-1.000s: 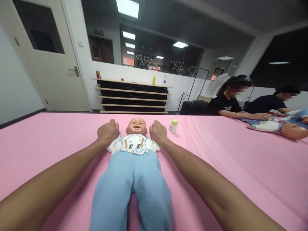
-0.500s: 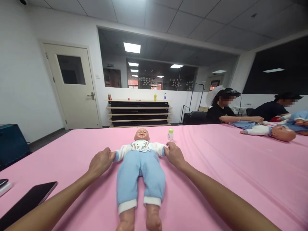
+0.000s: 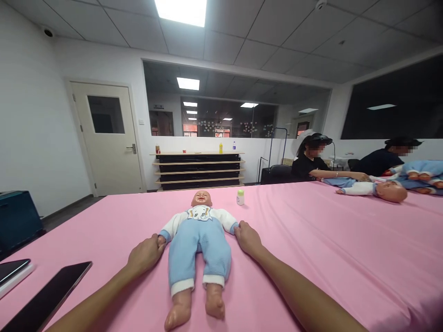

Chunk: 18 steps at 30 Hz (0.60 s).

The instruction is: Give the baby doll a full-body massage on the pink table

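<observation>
A baby doll (image 3: 200, 240) in a white-sleeved top and light blue trousers lies face up in front of me, its feet towards me. My left hand (image 3: 147, 252) is closed around the doll's hand at the blue cuff on the left. On the other side, my right hand (image 3: 248, 237) grips the doll's other hand, which my fingers hide. Both doll arms slant down and outward from its body. Just beyond my right hand, a small white bottle with a green cap (image 3: 240, 197) stands upright near the doll's head.
A pink cloth (image 3: 311, 240) covers the table. Two dark phones (image 3: 48, 293) lie at the left, one on a white box. At the right, two people (image 3: 313, 159) sit with other dolls (image 3: 374, 190). A low shelf (image 3: 199, 171) stands behind the table.
Both my hands have drawn the doll's arms down towards me, so they slant more along its sides. The camera view has tilted up slightly.
</observation>
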Each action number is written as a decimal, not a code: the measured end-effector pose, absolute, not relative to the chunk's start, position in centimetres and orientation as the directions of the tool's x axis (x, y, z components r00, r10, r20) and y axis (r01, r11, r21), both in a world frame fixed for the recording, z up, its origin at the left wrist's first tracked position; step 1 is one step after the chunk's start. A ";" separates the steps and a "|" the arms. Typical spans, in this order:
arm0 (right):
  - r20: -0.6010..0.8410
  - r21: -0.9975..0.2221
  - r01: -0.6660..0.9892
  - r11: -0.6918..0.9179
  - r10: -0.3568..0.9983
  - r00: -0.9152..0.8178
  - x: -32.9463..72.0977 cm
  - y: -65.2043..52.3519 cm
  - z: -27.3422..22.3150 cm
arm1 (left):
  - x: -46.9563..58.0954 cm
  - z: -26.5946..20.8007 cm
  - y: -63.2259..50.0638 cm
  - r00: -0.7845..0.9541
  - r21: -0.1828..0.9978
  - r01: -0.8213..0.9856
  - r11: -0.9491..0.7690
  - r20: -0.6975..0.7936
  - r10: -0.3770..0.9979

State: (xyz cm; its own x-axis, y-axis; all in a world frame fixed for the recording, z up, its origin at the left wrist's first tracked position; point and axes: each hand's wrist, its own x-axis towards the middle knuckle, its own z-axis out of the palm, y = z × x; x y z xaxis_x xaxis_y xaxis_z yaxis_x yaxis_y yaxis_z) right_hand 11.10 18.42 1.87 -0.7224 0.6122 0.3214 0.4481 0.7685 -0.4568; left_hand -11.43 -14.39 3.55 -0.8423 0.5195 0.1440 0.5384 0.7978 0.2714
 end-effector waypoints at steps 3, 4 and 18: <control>0.344 -0.478 0.391 0.786 0.578 -0.740 11.4 18.4 2.2 | -11.7 4.1 -14.3 -0.845 0.270 0.534 0.801 0.144 0.515; 0.355 -0.490 0.372 0.788 0.570 -0.741 11.4 18.6 2.4 | -12.0 4.4 -14.2 -0.845 0.273 0.534 0.800 0.146 0.514; 0.323 -0.744 0.194 0.639 0.598 -0.733 5.9 26.1 10.2 | -21.6 12.5 -12.8 -0.836 0.356 0.548 0.757 0.212 0.506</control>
